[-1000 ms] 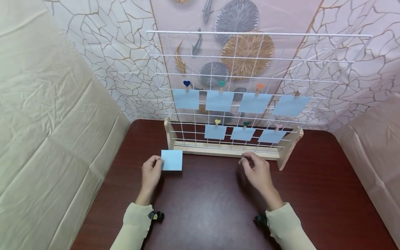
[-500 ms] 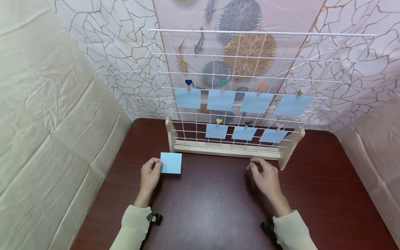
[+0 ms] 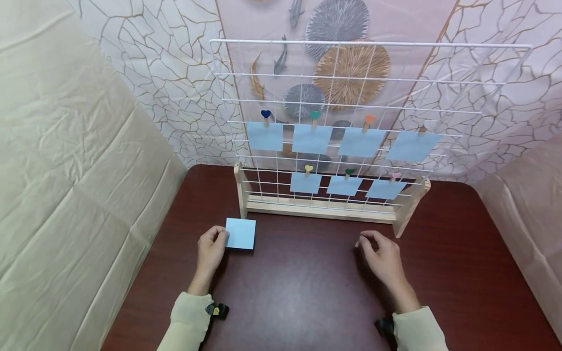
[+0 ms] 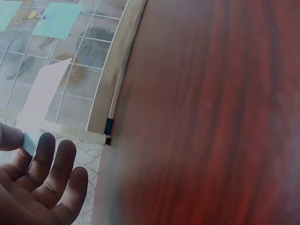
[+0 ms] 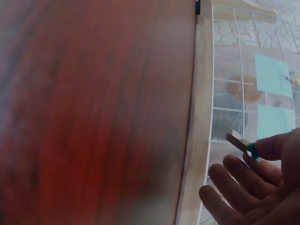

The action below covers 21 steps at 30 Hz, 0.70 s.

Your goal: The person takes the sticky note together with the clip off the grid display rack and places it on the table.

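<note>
My left hand point(image 3: 210, 254) pinches a light blue paper note point(image 3: 241, 233) by its left edge, in front of the rack's left foot. In the left wrist view the note point(image 4: 43, 93) stands up from between thumb and index finger, the other fingers loosely bent. My right hand point(image 3: 385, 261) is in front of the rack's right part. Its thumb and index finger pinch a small wooden clothespin point(image 5: 237, 139) with a teal decoration, its wooden end pointing away from the hand. A white wire grid rack point(image 3: 319, 209) with a wooden base stands behind both hands.
Blue notes hang on the grid in two rows, each under a heart-topped clothespin, such as the dark blue one point(image 3: 265, 114) and the yellow one point(image 3: 309, 168). The dark red-brown table point(image 3: 290, 292) lies below, with a patterned cloth point(image 3: 184, 87) behind.
My right hand has moved right and back toward me, away from the rack, with the clothespin. The left hand and its note have come slightly nearer to me.
</note>
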### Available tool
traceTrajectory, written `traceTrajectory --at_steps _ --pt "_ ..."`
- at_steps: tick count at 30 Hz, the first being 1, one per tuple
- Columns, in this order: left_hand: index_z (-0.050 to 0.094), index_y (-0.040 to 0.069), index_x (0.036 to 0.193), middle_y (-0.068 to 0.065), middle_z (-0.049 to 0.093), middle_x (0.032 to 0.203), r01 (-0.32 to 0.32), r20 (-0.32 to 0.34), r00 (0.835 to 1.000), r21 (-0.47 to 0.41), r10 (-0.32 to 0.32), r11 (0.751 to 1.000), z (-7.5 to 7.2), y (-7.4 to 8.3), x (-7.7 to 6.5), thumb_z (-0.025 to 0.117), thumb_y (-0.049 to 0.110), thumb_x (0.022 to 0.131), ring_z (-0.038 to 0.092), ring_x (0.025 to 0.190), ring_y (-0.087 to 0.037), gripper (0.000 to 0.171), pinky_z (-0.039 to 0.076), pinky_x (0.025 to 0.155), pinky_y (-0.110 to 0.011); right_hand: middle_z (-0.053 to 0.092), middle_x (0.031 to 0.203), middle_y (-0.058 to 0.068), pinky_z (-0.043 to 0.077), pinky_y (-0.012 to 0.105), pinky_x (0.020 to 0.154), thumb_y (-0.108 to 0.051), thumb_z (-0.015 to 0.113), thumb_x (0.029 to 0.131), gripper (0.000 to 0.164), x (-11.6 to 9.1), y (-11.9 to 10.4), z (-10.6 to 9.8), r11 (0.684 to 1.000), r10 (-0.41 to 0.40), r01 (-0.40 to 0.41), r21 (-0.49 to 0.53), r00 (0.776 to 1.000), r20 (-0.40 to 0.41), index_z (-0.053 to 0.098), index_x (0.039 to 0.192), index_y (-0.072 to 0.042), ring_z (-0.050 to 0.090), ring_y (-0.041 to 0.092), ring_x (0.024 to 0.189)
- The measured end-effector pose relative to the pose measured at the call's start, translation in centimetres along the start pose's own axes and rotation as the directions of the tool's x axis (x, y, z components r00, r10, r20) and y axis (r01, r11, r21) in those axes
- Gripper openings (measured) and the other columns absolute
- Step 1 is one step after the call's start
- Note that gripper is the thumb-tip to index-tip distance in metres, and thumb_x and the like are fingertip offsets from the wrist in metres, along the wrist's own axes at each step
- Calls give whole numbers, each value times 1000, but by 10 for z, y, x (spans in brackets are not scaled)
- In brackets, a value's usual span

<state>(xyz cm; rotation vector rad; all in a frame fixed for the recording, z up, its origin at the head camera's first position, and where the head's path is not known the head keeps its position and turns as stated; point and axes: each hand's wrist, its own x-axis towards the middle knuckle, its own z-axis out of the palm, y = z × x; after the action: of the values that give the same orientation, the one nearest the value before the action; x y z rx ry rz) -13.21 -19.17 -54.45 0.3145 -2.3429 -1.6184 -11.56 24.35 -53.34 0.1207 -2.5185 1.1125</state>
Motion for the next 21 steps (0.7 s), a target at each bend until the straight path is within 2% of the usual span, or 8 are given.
traceTrajectory --at_steps 6,11,18,21 --pt "73 2 88 -8 69 85 50 49 998 1 -50 999 -3 -2 -3 66 10 98 59 69 -13 14 49 65 -24 78 86 3 43 15 71 -9 68 101 15 -6 9 -6 998 29 -26 -50 998 57 77 110 0 62 9 72" --pt "74 2 89 -10 71 90 77 58 995 9 -77 997 -6 -3 -5 66 10 98 60 68 -12 14 51 63 -24 78 94 9 46 25 65 -11 67 102 17 -9 12 -13 998 48 -43 -55 993 107 77 112 0 53 7 59" --pt "76 6 87 -7 72 88 50 31 998 98 -53 994 -11 -3 -9 69 12 94 60 82 -19 12 47 76 -28 78 105 13 46 28 67 -11 70 102 16 -12 15 -22 996 59 -49 -75 989 135 78 112 -2 51 4 62" --pt "77 6 87 -6 73 88 46 30 998 131 -50 990 -12 -5 -11 70 12 94 59 82 -18 12 46 76 -27 78 104 13 47 29 68 -11 70 101 16 -13 17 -24 995 61 -49 -84 987 146 78 112 -2 50 3 61"
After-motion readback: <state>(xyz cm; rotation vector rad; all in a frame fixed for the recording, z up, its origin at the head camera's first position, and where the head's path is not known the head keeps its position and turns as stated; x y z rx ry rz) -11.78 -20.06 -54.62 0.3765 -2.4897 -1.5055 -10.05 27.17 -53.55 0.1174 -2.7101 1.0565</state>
